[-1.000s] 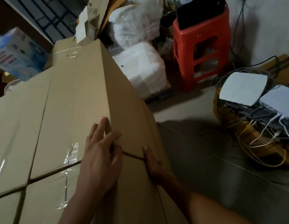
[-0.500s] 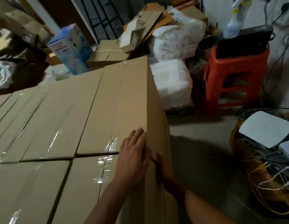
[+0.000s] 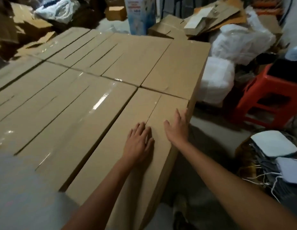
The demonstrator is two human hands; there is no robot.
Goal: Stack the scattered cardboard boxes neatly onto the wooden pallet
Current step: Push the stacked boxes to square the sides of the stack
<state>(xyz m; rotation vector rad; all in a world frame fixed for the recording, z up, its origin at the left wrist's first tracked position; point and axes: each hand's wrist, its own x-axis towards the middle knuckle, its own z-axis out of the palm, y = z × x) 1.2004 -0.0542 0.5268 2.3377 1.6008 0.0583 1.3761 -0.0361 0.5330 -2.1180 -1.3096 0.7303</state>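
Several long brown cardboard boxes lie side by side in a flat, taped layer that fills the left and middle of the head view. The nearest right-hand box (image 3: pixel 111 156) runs toward me. My left hand (image 3: pixel 139 142) lies flat on its top, fingers straight. My right hand (image 3: pixel 177 127) rests with straight fingers on the same box, at its right top edge. Another box (image 3: pixel 176 70) lies end to end beyond it. The pallet is hidden under the stack.
A red plastic stool (image 3: pixel 267 95) stands to the right. White wrapped bundles (image 3: pixel 216 83) sit behind the stack's right corner. A crate of white devices and cables (image 3: pixel 275 146) is at the near right. Loose cardboard (image 3: pixel 216 15) and a blue-and-white carton (image 3: pixel 139 14) lie beyond.
My right hand has come up from the box's side face onto its top right edge. My left hand stays flat on top. The view has swung left, showing more of the box layer.
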